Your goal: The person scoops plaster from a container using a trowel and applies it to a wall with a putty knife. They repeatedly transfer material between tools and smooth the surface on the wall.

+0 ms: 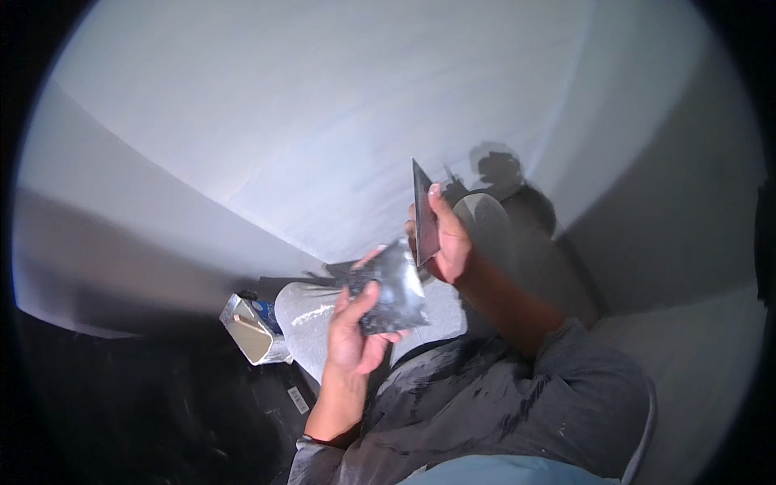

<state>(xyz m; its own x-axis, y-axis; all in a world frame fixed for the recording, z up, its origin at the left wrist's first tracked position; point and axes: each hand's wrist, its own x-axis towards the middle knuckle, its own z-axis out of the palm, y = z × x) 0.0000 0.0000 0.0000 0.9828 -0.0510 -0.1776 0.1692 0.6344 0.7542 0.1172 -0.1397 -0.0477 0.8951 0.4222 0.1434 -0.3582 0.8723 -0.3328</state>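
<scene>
My left hand point(356, 327) grips a flat metal plate point(394, 284) smeared with dark grey paste, held tilted in front of my chest. My right hand point(446, 238) holds a thin flat blade point(423, 212) upright, its lower edge close to the upper right corner of the plate. Whether blade and plate touch is hidden by my fingers. Both hands are raised before a smooth white wall point(323, 113).
A grey bucket-like container point(311, 319) stands below my hands, with a small shiny metal tray point(249, 331) to its left on the dark floor. Another pale rounded shape point(493, 222) sits behind my right hand. White walls meet in corners at left and right.
</scene>
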